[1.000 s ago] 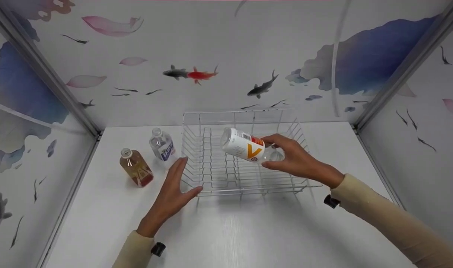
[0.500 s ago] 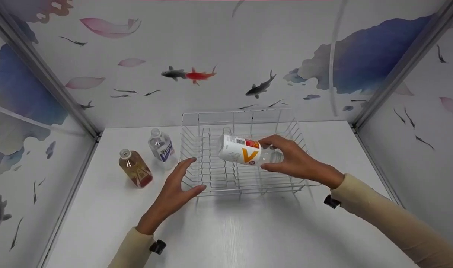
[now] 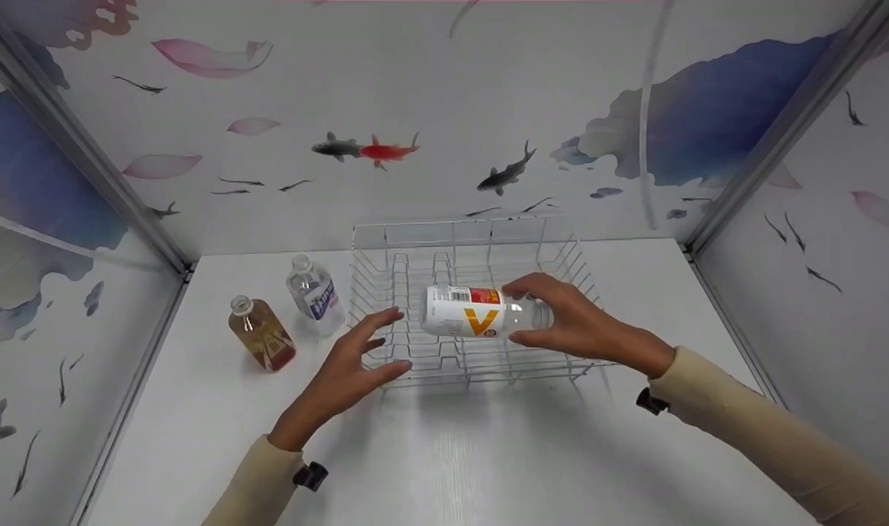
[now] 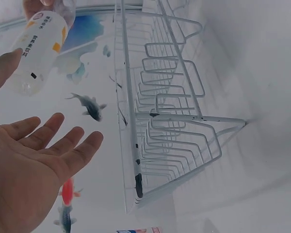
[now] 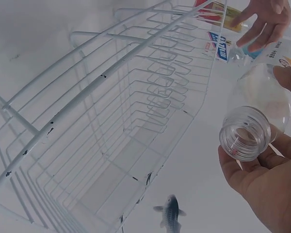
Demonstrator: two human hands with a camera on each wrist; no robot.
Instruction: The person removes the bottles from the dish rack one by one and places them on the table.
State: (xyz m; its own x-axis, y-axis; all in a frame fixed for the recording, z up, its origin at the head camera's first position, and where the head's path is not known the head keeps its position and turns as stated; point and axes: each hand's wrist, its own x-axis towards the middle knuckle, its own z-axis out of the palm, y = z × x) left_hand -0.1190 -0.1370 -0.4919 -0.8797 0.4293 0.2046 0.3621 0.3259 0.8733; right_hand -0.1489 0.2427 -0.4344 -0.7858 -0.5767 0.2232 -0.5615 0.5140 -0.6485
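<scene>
My right hand [image 3: 572, 318] grips a clear plastic bottle [image 3: 462, 313] by its neck end, above a white wire dish rack [image 3: 481, 376]. The bottle lies on its side in the air, its base toward the left and its white label with an orange V facing up. In the right wrist view its uncapped mouth [image 5: 245, 133] shows. Near the bottle's base, my left hand [image 3: 349, 365] is spread with nothing in it, over the rack's left front corner. The left wrist view shows the left hand's palm [image 4: 24, 179] beside the rack, fingers apart.
Left of the rack, a clear bottle [image 3: 314, 296] with a blue and white label stands on the white table [image 3: 444, 453]. Beside it is an amber bottle [image 3: 261, 332] with reddish contents, also uncapped. Walls printed with fish and petals enclose the table on three sides.
The bottle in my right hand has turned from tilted to nearly level and come slightly lower and nearer. My left hand has moved right, toward the bottle's base.
</scene>
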